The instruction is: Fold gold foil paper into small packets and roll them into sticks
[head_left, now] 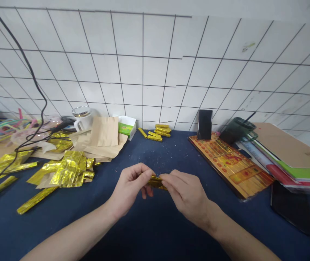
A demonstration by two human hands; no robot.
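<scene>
My left hand (pixel 131 186) and my right hand (pixel 185 192) meet above the dark blue tablecloth (pixel 155 224), both pinching one small folded piece of gold foil paper (pixel 156 182) between fingertips. The foil piece is mostly hidden by my fingers. A heap of crumpled gold foil sheets (pixel 67 169) lies to the left of my left hand. Several finished folded gold bars (pixel 158 132) sit in a small pile at the back near the wall.
Brown paper sheets (pixel 103 139), a white mug (pixel 82 119) and a green-and-white box (pixel 127 127) stand back left. A black cable (pixel 36 85) hangs down. A stack of printed orange-gold paper (pixel 232 163), a propped phone (pixel 204 124), a dark cup (pixel 238 129) and folders (pixel 288 156) lie right.
</scene>
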